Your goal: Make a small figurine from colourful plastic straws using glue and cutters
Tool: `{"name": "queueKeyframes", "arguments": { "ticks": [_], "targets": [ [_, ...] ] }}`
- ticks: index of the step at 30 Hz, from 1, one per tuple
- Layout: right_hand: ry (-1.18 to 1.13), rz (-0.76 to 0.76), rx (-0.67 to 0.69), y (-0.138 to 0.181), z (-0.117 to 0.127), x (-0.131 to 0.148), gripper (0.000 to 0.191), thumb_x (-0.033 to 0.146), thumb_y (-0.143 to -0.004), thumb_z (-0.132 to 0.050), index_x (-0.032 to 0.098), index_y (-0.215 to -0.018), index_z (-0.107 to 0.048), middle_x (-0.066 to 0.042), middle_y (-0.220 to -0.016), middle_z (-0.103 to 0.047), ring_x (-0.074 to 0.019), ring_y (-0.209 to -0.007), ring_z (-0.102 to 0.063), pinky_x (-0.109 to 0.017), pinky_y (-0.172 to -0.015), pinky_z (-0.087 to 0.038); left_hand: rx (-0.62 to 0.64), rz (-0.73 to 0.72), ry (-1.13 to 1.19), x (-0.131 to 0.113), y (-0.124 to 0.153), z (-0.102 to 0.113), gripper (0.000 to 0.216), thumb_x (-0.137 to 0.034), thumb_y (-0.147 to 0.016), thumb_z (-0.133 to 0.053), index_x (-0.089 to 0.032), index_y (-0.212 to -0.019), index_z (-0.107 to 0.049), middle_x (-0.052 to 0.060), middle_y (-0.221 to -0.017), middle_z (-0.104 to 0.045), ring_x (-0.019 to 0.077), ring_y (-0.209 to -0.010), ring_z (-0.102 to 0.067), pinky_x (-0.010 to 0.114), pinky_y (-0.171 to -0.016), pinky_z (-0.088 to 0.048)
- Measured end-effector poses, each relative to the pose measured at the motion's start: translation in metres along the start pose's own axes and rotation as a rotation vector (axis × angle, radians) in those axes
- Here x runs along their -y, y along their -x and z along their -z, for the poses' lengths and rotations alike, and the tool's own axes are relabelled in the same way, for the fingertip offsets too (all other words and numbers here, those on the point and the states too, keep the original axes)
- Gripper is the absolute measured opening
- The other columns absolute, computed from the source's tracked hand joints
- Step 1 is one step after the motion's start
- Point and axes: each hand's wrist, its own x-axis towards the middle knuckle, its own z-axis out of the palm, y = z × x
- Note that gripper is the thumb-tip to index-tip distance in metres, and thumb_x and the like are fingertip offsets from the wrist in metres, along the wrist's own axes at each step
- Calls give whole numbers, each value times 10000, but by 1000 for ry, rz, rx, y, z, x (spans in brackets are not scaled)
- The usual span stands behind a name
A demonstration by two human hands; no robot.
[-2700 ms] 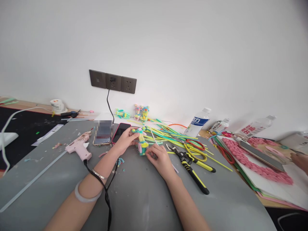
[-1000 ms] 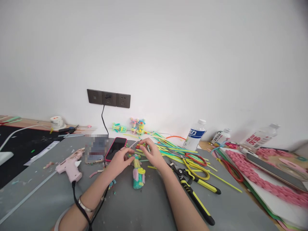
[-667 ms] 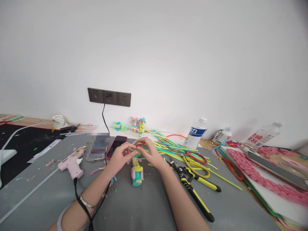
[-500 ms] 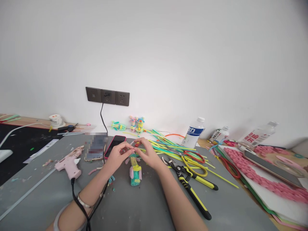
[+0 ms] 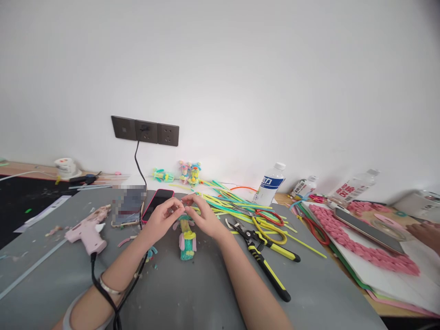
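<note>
Just on the near side of the fingertips, I have the pastel figure [image 5: 187, 247] on the grey table [image 5: 185, 298]. Left hand [image 5: 163, 222] and right hand [image 5: 205, 217] curl narrowly together; from here I can't tell whether they grip anything. Right and beyond lie green-yellow strips [image 5: 225, 196]; farther, another colourful figure [image 5: 194, 174].

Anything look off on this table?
Two things. The black cord of the pink glue gun crosses over the left forearm, where it might snag. The gun's front end looks crusted with brownish residue, and loose scraps litter the grey tabletop beside it.
</note>
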Motion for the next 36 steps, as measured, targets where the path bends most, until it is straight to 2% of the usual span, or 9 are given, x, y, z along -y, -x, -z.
{"name": "queueKeyframes", "arguments": {
  "ticks": [5,15,23,28,31,34,36],
  "targets": [
    [46,12,-31,0,-3,9,183,300,-986,-484,228,-1117,-591,-58,-1079,-665,-209,-967,-611,-370,-915,-452,-21,21,-25,-2,2,-1,312,-481,-918,-507,-201,-786,-543,-14,-744,-488,136,-695,-480,222,-619,-422],
    [164,10,-42,2,-11,12,238,257,-999,-425,228,-1185,-570,-65,-1065,-676,-223,-974,-607,-378,-914,-401,-2,-29,-41,11,2,0,287,-436,-977,-431,-200,-827,-495,-27,-758,-435,123,-666,-428,225,-608,-367],
    [114,1,-41,2,-11,13,250,282,-1009,-413,239,-1213,-552,-66,-1109,-676,-224,-988,-617,-381,-930,-403,-7,8,-33,10,2,-1,280,-443,-962,-445,-204,-823,-492,-33,-731,-439,122,-636,-423,226,-590,-353],
    [32,-14,-51,2,-12,15,262,315,-1022,-392,237,-1219,-545,-66,-1118,-676,-220,-1037,-615,-374,-940,-435,-71,23,-44,6,0,2,266,-431,-921,-488,-204,-782,-498,-36,-692,-435,119,-595,-406,227,-558,-340],
    [-40,-38,-156,-1,-4,7,259,327,-1024,-364,227,-1175,-550,-62,-1033,-692,-203,-948,-633,-352,-869,-470,-134,67,15,4,0,4,275,-406,-930,-453,-208,-745,-500,-48,-600,-413,117,-529,-386,233,-531,-333],
    [15,-133,-431,-3,19,-9,258,352,-1006,-353,218,-977,-572,-51,-913,-680,-187,-817,-614,-327,-786,-474,-191,94,91,4,0,5,317,-350,-944,-388,-211,-674,-478,-42,-556,-401,122,-509,-391,241,-529,-340],
    [93,-204,-589,-1,38,-22,297,356,-997,-328,218,-830,-530,-48,-856,-654,-182,-777,-597,-321,-755,-466,-214,92,97,5,0,5,339,-317,-938,-368,-211,-627,-453,-30,-562,-410,124,-513,-403,247,-525,-340]
  ]
}}
